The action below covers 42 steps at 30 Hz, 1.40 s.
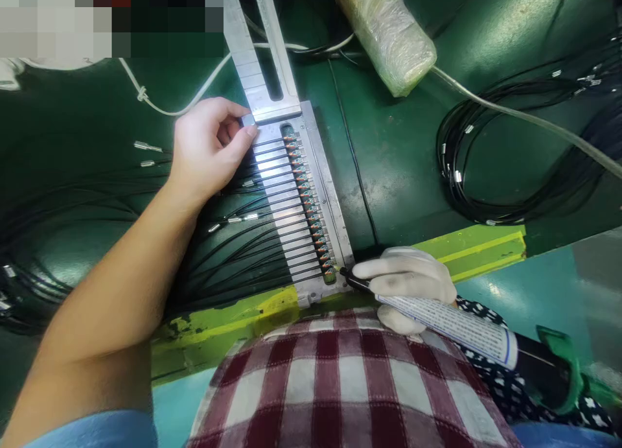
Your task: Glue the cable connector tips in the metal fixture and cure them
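My bare left hand [207,146] pinches the upper left edge of a long metal fixture [276,195] between thumb and fingers. Several black cables [276,235] lie side by side across the fixture. Their stripped ends and small connectors [311,205] sit in a row over its narrow slot. In my gloved right hand [413,279] is a glue dispensing syringe [447,321], tilted, with a printed white label and a green fitting at its rear. Its dark nozzle [354,279] is at the near end of the row; whether it touches a connector I cannot tell.
A slotted metal bar [265,52] extends beyond the fixture. Behind stands a block wrapped in clear film [389,36], near a pale cord [515,114]. Coiled black cables [451,188] lie at right, more loose cables [43,208] at left. Yellow-green edging [223,334] borders the green table.
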{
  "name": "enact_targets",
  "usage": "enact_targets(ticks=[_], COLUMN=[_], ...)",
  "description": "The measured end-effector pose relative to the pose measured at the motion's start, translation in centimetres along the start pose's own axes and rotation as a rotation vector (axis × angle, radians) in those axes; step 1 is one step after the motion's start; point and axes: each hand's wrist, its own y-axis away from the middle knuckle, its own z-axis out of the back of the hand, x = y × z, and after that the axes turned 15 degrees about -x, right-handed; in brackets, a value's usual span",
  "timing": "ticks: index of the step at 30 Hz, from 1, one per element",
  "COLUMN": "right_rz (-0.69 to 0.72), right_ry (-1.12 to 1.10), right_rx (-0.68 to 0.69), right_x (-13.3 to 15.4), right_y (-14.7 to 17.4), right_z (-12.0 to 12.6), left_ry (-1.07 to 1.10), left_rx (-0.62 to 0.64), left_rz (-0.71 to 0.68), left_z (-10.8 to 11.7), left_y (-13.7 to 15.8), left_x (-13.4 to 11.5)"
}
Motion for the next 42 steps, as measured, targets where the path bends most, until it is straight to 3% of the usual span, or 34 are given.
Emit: enact_targets(ticks=[4,42], right_rz=[0.013,-0.019], right_ry=[-0.062,-0.051], right_rx=[-0.113,-0.115], right_x=[0.12,0.26], right_y=[-0.7,-0.59], right_z=[-0.25,-0.26], left_ry=[0.009,0.011], left_rx=[0.005,0.003], left_rz=[-0.013,-0.034], left_z=[-0.02,0.0], left_y=[0.03,-0.06], left_x=[0.08,-0.03])
